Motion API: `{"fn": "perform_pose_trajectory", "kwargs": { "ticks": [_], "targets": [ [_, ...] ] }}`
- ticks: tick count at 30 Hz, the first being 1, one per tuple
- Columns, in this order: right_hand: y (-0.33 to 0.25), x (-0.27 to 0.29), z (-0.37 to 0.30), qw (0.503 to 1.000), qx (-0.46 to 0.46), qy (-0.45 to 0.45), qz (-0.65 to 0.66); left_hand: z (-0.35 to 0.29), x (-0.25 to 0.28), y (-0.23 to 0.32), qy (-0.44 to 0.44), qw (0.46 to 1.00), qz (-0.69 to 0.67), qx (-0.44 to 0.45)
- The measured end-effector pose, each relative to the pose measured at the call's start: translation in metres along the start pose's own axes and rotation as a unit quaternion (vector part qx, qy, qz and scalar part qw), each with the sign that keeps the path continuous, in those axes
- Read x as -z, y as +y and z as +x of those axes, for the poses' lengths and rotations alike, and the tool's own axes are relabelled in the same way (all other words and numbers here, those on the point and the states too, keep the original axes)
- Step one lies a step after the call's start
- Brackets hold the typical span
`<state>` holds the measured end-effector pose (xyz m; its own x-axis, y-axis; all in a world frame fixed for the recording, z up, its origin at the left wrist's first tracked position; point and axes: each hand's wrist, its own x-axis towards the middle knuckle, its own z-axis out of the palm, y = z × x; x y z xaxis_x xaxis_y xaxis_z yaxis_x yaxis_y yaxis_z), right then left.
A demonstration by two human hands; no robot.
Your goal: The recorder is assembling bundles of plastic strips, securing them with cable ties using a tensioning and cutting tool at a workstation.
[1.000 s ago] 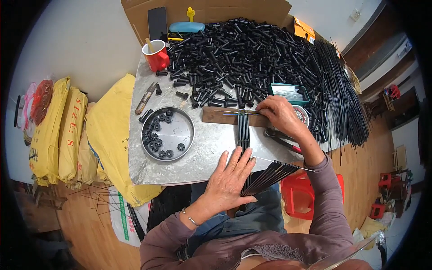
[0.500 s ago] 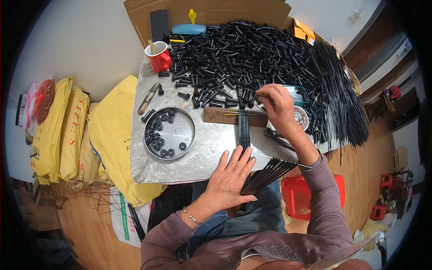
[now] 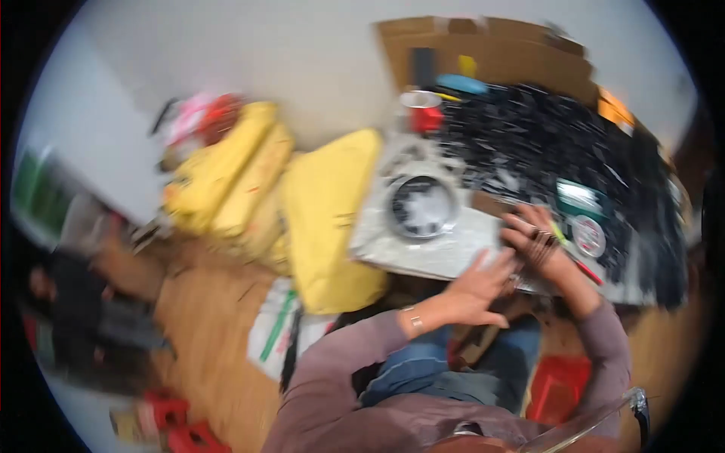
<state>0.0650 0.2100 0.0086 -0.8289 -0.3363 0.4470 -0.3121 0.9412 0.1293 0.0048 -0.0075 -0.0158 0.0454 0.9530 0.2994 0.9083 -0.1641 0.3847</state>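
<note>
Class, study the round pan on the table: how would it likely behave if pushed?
The pan would probably slide rather than tip, since it looks wide, shallow and flat on the table. Its thin-looking grey rim suggests a stiff, fairly light body. The dark pieces inside might shift about, though blur hides their detail.

Left fingers (image 3: 495, 275) and right fingers (image 3: 522, 226): bare, blurred. Just behind left fingers, at wrist: silvery bracelet (image 3: 414, 320). Farther behind left fingers: left sleeve (image 3: 343, 355), long, dull mauve. Behind right fingers, short of wrist: right sleeve (image 3: 609, 340), same mauve. Bodyward of fingers: top (image 3: 408, 419), mauve; trousers (image 3: 411, 368), blue, denim-like. Well behind right fingers: eyewear (image 3: 637, 396), clear rim, dark side arm.
</note>
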Motion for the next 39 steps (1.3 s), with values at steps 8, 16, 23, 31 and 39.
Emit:
{"fn": "perform_pose_trajectory", "kwargs": {
  "ticks": [8, 16, 23, 31, 39],
  "targets": [
    [-0.045, 0.107, 0.004, 0.826, -0.161, -0.181, 0.508, 0.051, 0.163, 0.039, 0.310, 0.939, -0.054, -0.136],
    [-0.136, 0.099, -0.010, 0.569, -0.230, -0.216, 0.759, 0.007, 0.186, 0.063, 0.305, 0.919, -0.205, 0.143],
    [-0.141, 0.052, -0.060, 0.476, -0.264, -0.290, 0.787, -0.106, 0.193, 0.031, -0.187, 0.837, -0.380, 0.348],
    [-0.156, 0.043, -0.038, 0.467, -0.255, -0.301, 0.791, -0.144, 0.323, 0.019, 0.306, 0.746, 0.531, 0.262],
    [-0.177, 0.031, -0.017, 0.513, -0.123, -0.435, 0.730, -0.058, 0.074, 0.110, -0.219, 0.939, 0.250, 0.092]
  ]
}}
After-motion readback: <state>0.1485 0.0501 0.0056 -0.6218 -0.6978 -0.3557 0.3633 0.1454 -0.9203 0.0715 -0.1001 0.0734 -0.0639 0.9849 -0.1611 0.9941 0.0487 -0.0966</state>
